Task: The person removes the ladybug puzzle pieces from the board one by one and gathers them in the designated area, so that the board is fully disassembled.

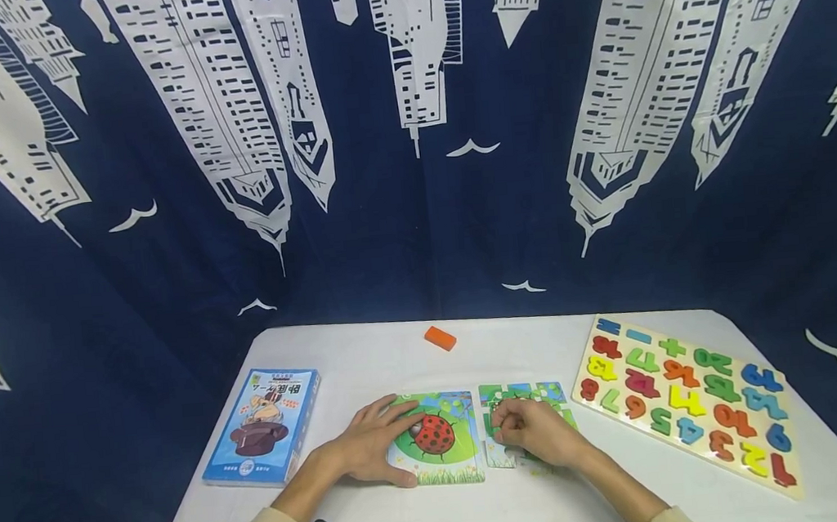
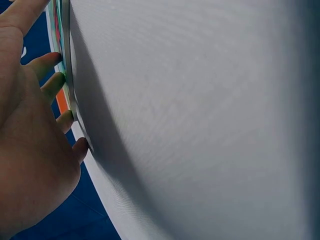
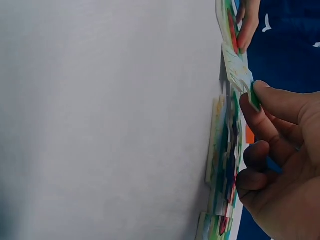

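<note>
A square ladybug picture board lies flat near the table's front middle. My left hand rests on its left part, fingers spread; in the left wrist view the fingertips of the left hand touch the board's edge. To the right lies a second picture made of separate puzzle pieces, partly covered by my right hand. Thumb and forefinger of the right hand pinch the corner of a pale green-and-white puzzle piece. Other puzzle pieces appear edge-on, overlapping, in the right wrist view.
On the left is a blue box with a cartoon dog and hat. A wooden board of colourful numbers lies at the right. An orange block sits near the back edge of the white table. A dark patterned cloth hangs behind.
</note>
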### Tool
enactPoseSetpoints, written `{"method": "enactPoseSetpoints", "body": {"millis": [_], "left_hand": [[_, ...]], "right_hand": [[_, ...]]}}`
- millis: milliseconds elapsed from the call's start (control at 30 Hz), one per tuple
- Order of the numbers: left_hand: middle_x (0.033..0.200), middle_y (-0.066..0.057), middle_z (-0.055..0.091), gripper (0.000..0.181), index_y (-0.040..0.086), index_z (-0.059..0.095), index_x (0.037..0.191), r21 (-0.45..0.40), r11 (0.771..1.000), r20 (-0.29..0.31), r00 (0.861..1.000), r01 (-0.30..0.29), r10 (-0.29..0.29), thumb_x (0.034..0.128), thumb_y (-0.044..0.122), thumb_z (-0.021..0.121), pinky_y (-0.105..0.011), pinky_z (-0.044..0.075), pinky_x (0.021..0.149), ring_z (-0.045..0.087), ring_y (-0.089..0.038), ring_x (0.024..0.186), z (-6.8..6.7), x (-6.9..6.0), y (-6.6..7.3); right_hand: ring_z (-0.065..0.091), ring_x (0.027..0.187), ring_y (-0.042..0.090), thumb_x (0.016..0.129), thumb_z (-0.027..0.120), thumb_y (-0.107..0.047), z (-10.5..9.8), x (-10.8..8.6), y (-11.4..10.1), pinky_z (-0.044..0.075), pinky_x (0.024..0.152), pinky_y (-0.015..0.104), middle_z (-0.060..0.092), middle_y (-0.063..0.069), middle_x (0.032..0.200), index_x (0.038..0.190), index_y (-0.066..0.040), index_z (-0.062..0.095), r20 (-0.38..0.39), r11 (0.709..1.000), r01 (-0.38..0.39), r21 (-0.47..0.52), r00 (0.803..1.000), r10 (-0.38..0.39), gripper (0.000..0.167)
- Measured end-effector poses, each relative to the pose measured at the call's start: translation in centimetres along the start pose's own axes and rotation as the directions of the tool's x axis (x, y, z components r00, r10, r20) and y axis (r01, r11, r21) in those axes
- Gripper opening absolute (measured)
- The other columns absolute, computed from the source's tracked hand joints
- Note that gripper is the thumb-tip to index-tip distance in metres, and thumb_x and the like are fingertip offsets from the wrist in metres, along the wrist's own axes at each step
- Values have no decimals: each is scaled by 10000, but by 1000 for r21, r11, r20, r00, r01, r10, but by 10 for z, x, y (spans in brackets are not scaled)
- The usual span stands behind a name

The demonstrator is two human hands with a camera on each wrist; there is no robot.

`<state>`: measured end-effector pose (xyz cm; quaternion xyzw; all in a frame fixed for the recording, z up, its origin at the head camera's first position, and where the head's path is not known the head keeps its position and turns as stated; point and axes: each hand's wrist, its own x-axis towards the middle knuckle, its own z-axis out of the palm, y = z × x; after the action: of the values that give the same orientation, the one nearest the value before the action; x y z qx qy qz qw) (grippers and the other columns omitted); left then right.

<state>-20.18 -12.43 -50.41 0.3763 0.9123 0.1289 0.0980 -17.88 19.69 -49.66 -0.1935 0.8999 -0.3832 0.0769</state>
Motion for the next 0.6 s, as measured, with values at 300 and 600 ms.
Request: {"method": "enactPoseSetpoints", "body": {"millis": [300,600], "left_hand": [[1520,34,172,976,286,260,1461,-3,1000,4,1000,-3,3,665,759,571,-596,147,1039,71,-330,1379,2,1,0],[1521,40,165,985,288,261,1461,-8,1000,11,1000,4,-4,657,768,566,-593,136,1044,60,-323,1382,2,1,0]], "right_hand": [[518,630,63,822,697,-217,1,-4,2,448,581,233,579,-111,714,862,-208,634,-2,998,14,-66,1000,-14,75],[501,631,72,801,719,-244,1,-5,3,439,569,235,557,-100,721,869,-196,643,8,996,-4,-89,1000,5,112]]}}
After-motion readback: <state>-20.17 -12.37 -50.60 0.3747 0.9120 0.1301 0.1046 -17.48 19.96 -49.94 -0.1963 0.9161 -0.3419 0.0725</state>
